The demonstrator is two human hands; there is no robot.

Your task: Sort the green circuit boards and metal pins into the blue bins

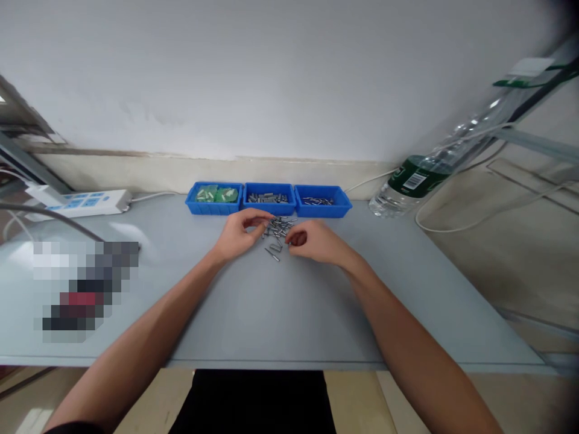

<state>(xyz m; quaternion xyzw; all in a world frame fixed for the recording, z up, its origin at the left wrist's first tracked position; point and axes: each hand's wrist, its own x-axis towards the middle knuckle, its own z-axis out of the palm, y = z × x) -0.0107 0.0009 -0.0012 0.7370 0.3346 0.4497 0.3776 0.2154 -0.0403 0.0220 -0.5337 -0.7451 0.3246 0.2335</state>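
A small heap of shiny metal pins (279, 226) lies on the grey table, with a few loose pieces at its near side, among them a single pin (272, 255) and a bent clip (275, 247). My left hand (242, 232) rests at the heap's left edge, thumb and fingers apart, with nothing seen between them. At the right edge of the heap is my right hand (314, 241), its fingers curled together; what they hold, if anything, is hidden. Behind the heap stand three blue bins: left with green packets (217, 194), middle with grey cylinders (268, 198), right with thin metal pins (318, 201).
A large plastic bottle (414, 181) leans at the back right beside a metal frame and white cables. On the left are a white power strip (85, 204) and a pixelated dark object (90, 289). The table's front edge (280, 365) runs below my forearms.
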